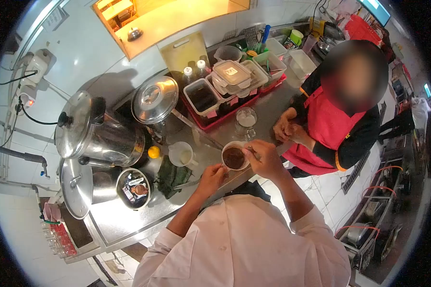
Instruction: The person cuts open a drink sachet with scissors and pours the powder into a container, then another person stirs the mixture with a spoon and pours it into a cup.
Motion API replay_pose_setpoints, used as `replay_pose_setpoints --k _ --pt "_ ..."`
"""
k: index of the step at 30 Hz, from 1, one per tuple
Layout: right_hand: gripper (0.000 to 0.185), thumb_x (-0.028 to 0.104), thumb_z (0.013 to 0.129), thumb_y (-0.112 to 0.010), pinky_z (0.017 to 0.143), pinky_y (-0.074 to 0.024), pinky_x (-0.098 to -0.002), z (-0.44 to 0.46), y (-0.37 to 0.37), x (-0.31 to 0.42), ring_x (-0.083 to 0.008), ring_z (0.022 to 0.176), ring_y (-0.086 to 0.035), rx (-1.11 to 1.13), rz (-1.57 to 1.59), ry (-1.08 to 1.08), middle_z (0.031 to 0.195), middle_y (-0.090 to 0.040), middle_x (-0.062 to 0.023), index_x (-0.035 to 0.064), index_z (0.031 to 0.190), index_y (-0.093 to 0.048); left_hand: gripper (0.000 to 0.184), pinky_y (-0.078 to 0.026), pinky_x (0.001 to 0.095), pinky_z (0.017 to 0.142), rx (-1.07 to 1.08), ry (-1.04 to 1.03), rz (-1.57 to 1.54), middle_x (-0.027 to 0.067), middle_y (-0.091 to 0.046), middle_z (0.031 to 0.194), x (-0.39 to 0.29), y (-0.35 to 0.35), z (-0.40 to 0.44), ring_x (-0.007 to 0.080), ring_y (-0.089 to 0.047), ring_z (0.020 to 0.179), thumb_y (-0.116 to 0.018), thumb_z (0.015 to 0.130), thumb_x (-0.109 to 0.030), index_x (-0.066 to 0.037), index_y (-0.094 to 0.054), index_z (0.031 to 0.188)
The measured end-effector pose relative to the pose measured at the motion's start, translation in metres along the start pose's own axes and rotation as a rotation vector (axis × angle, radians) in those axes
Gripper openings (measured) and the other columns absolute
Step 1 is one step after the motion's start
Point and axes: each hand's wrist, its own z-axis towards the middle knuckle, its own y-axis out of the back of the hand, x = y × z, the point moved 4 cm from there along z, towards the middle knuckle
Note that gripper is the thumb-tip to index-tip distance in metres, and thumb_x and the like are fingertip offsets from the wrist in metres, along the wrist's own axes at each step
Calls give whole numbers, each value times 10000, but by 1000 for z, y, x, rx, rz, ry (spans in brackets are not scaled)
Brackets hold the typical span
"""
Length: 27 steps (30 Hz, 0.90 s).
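Note:
A white cup [234, 157] with dark brown contents is between my hands at the counter's front edge. My right hand [263, 159] is closed at the cup's right rim, its fingers pinched round a thin metal utensil, seemingly a spoon. At the cup's left side, my left hand [212, 179] has its fingers curled together, close to or touching the cup; what they hold, if anything, is hidden. Behind the cup stands a glass mug [245, 118] with whitish contents. A white pitcher [181, 154] is left of the cup, beside a dark green cloth [169, 178].
A person in a red apron [328, 125] stands at the right, hands together near the counter. Large metal pots [111, 138], a lidded pan [154, 99] and a yellow fruit [153, 152] are at the left. Plastic containers [201, 97] sit on a red tray behind.

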Motion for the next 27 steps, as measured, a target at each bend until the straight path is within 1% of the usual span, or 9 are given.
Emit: replay_pose_setpoints --k 2,8,11,13,17,19,23,25,27 --pt "106 82 852 -655 668 -505 -411 -1 -2 -1 -387 769 -652 58 -9 -31 822 -653 -206 -20 882 -661 203 -379 233 574 2 -20 -6 -32 -529 758 -1 0 -1 70 -469 658 -505 983 -199 -40 -608 911" --pt "95 77 850 -657 674 -509 -415 -2 -5 -9 -376 746 -646 -75 27 83 804 -650 -191 -15 876 -656 206 -375 235 585 -18 22 -110 -30 -540 776 -12 -3 -2 70 -470 671 -491 986 -203 -49 -608 915" --pt "90 74 853 -658 682 -512 -410 5 3 -7 -371 765 -654 -56 -66 63 820 -658 -193 -11 883 -663 257 -361 232 538 -88 -3 19 -28 -541 717 -31 -1 2 58 -461 597 -492 986 -201 -24 -629 859" --pt "96 81 853 -671 689 -515 -406 6 -1 -2 -367 779 -658 60 -3 26 842 -666 -190 -4 898 -674 264 -361 229 539 -104 2 -27 -30 -532 700 -39 -4 0 62 -461 592 -491 987 -206 -24 -627 854" --pt "103 90 850 -683 682 -516 -407 17 -6 0 -368 777 -659 35 103 91 855 -670 -183 2 904 -681 275 -365 236 538 -37 -59 24 -26 -535 684 -28 5 13 66 -470 600 -492 986 -214 -23 -629 842" --pt "115 70 841 -696 681 -519 -386 13 1 -7 -344 775 -670 35 -10 147 865 -680 -172 8 938 -699 285 -367 243 544 -94 -12 -41 -22 -550 683 -20 8 13 70 -479 608 -488 987 -218 -28 -635 834" --pt "149 11 830 -689 705 -533 -338 -13 20 -26 -287 794 -690 102 24 145 866 -690 -152 7 977 -708 281 -369 247 554 -95 40 -95 -16 -562 685 -16 11 11 76 -486 611 -492 983 -217 -34 -644 832" --pt "160 -35 832 -676 747 -545 -298 -26 25 -42 -218 816 -698 22 223 68 858 -699 -118 -2 984 -714 276 -359 248 554 -130 38 -102 -13 -554 677 -11 12 16 79 -471 597 -501 975 -217 -44 -639 810" --pt "137 -39 844 -666 761 -550 -298 -37 25 -54 -204 827 -695 -22 340 36 874 -701 -112 -5 968 -715 275 -351 250 550 -168 53 -140 -14 -543 670 -29 5 10 77 -459 593 -504 971 -216 -49 -629 792"
